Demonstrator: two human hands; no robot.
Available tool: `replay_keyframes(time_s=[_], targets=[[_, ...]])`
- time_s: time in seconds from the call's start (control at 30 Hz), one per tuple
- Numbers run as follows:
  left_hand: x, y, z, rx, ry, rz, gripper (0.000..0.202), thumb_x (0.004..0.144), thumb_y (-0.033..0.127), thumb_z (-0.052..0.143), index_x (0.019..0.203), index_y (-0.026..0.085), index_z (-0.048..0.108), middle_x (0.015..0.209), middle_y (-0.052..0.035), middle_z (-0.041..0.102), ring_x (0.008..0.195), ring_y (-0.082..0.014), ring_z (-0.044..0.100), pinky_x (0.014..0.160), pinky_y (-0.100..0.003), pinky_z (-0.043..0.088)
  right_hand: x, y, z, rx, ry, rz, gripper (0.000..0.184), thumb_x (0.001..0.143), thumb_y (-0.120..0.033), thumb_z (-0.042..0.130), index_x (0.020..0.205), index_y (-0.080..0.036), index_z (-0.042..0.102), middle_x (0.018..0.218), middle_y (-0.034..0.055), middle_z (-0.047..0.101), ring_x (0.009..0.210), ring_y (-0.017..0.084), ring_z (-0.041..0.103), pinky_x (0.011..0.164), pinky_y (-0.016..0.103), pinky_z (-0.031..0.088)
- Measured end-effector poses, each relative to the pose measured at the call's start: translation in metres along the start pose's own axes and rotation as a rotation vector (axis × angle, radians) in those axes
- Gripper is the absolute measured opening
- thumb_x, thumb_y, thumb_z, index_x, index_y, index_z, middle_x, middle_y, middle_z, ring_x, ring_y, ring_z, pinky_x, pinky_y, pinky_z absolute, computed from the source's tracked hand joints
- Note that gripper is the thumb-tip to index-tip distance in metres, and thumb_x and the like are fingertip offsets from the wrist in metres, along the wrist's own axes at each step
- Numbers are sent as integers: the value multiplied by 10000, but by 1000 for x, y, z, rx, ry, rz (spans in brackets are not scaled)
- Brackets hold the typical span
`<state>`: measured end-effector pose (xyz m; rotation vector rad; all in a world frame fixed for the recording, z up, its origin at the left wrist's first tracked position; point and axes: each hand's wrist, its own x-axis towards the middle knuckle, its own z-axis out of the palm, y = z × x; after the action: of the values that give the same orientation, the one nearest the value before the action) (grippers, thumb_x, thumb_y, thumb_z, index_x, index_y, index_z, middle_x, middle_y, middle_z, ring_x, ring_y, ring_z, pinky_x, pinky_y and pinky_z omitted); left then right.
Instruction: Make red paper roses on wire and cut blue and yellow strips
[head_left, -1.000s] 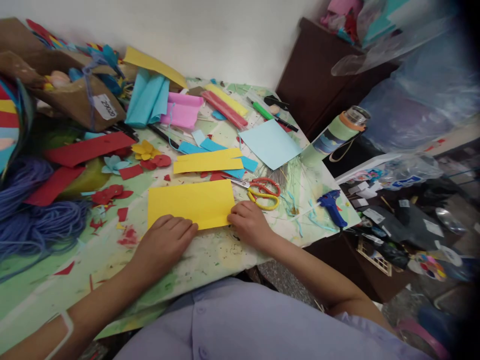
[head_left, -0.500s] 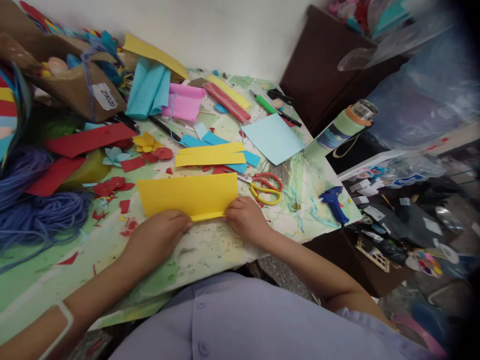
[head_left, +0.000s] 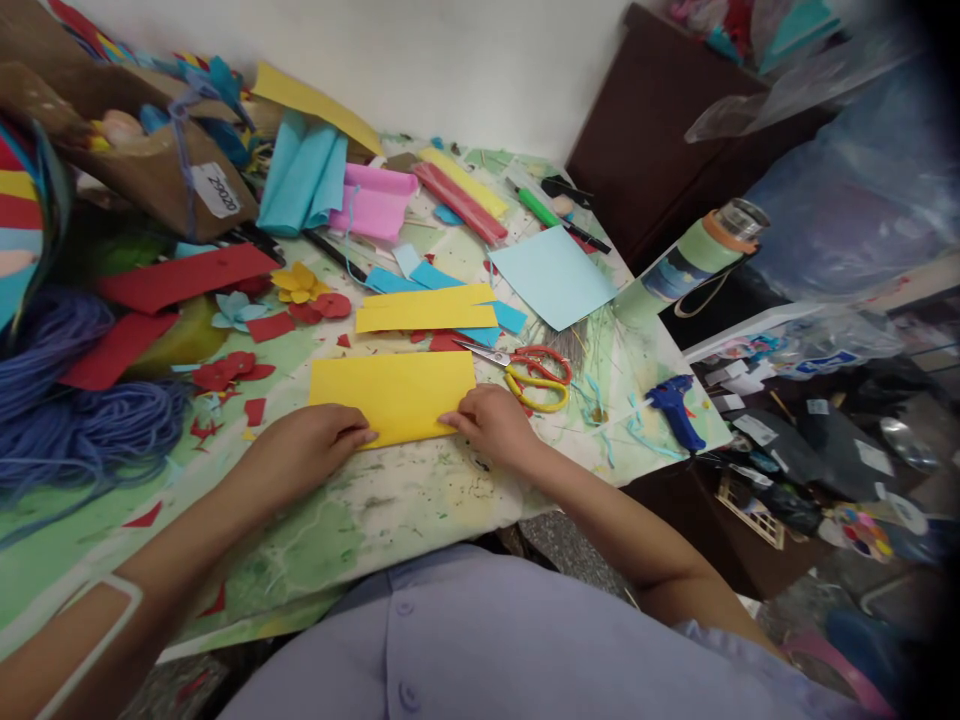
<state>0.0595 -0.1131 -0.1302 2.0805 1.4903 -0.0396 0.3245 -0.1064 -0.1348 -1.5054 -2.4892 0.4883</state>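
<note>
Left hand (head_left: 304, 455) flat on the near edge of a folded yellow paper (head_left: 394, 398), right hand (head_left: 491, 425) on its lower right corner. Fingers (head_left: 352, 435) of the left hand extended and pressing down, fingers (head_left: 469, 420) of the right hand slightly curved, pressing too, no pinch or grip on either side. Paper lying flat on the bench (head_left: 375, 530), near the front edge, between both hands, long side across. Just beyond the right hand, scissors (head_left: 536, 375) with orange and yellow handles, blades pointing left toward the paper, not touching it. Above the paper, two yellow paper strips (head_left: 426, 313) over light blue scraps, with a light blue paper square (head_left: 553, 277) to the right. Further right, a blue glue gun (head_left: 675, 410) lying near the bench edge. Left side crowded: blue yarn (head_left: 82, 400), red paper strips (head_left: 184, 275), small paper flowers (head_left: 296, 283) and red scraps. Back of the bench: teal crepe paper (head_left: 300, 180), pink paper (head_left: 371, 205), a green marker (head_left: 536, 205), and a brown paper bag (head_left: 142, 150) in the back left corner. Water bottle (head_left: 697, 262) lying at the right edge, plastic bags (head_left: 847, 190) and a dark cabinet (head_left: 660, 130) beyond.
</note>
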Motion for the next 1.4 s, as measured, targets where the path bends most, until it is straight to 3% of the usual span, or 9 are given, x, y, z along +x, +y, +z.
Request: replay_keyframes(time_s=[0.2,0.6,1.07,1.4], targets=[[-2,-2,-1,-6,16,-62,460,916,554,371,921,214,681,960,-70,710,904,-251,617,715,-330,395,4,-1,5,-144,-29,45,475,973,-501,510,728,-141,699,696,58,656,714,164,519,693,307,275],[-5,0,0,216,126,-135,485,929,544,297,819,208,629,850,-84,673,833,-273,611,615,-320,297,6,-2,9,-238,-41,65,493,976,-519,491,776,-136,729,749,82,704,733,180,569,694,314,268],[-3,3,6,404,117,-144,478,967,503,260,825,188,590,872,-95,680,837,-285,643,603,-325,277,7,-1,14,-271,10,110,490,970,-545,487,779,-158,721,767,74,718,734,192,616,670,311,287],[-3,9,6,499,97,-188,471,993,490,265,857,180,593,882,-96,688,845,-291,657,560,-320,247,10,-5,10,-297,-38,161,500,981,-560,445,837,-160,708,823,82,734,737,203,650,609,299,270]])
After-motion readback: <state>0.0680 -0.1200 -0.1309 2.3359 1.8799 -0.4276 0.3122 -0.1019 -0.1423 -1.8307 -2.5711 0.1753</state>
